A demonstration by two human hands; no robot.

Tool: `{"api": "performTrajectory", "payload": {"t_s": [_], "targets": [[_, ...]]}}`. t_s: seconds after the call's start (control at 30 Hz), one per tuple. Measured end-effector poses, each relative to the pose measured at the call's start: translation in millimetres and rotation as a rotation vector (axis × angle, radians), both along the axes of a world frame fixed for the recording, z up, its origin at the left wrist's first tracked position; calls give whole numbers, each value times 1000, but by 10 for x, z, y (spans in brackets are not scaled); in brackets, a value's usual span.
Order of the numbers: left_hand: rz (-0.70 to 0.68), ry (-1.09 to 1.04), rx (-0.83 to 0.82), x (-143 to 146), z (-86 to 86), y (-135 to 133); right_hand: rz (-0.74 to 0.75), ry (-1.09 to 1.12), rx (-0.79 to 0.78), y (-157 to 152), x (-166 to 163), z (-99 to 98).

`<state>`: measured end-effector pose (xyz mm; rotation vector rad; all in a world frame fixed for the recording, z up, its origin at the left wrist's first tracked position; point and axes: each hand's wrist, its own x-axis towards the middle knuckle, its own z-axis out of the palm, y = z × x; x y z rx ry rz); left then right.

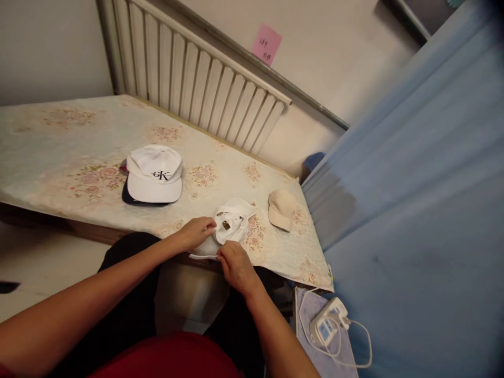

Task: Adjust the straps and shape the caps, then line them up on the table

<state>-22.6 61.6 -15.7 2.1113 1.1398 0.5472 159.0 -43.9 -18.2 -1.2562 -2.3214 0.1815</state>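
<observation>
My left hand (pixel 197 232) grips the white cap (pixel 236 218) at its nine o'clock edge. My right hand (pixel 235 266) pinches its strap (pixel 202 256) at six o'clock.

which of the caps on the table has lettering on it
The white fabric cap farthest left, stacked on a dark cap; the white cap with a brass buckle and the beige cap show none.

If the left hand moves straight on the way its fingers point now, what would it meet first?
Probably the white cap, right at the fingertips of the left hand; it seems to hold its edge already. The beige cap lies farther along.
</observation>
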Motion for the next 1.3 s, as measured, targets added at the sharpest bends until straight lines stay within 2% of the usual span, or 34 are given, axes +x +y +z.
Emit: {"api": "performTrajectory", "payload": {"t_s": [0.1,0.23,0.33,0.47,0.63,0.77,0.93,1.1,1.3], "targets": [[-39,19,137,189,-15,94,4,52,-40,-32,19,7],[-167,245,419,409,-32,175,-9,139,-111,-71,40,29],[-204,310,453,535,-57,253,-26,213,-167,-95,53,55],[-223,282,433,617,-113,347,-48,332,-219,-107,74,104],[-173,152,348,563,-175,387,-130,495,-250,-107,131,171],[-90,-28,265,490,-225,381,-246,731,-424,-79,214,157],[27,-232,160,433,-276,292,-254,1044,-574,-10,280,123],[99,-379,102,402,-292,130,-279,1137,-632,46,307,175],[69,-664,-74,368,-247,-74,-309,1138,-637,136,307,281]]}}
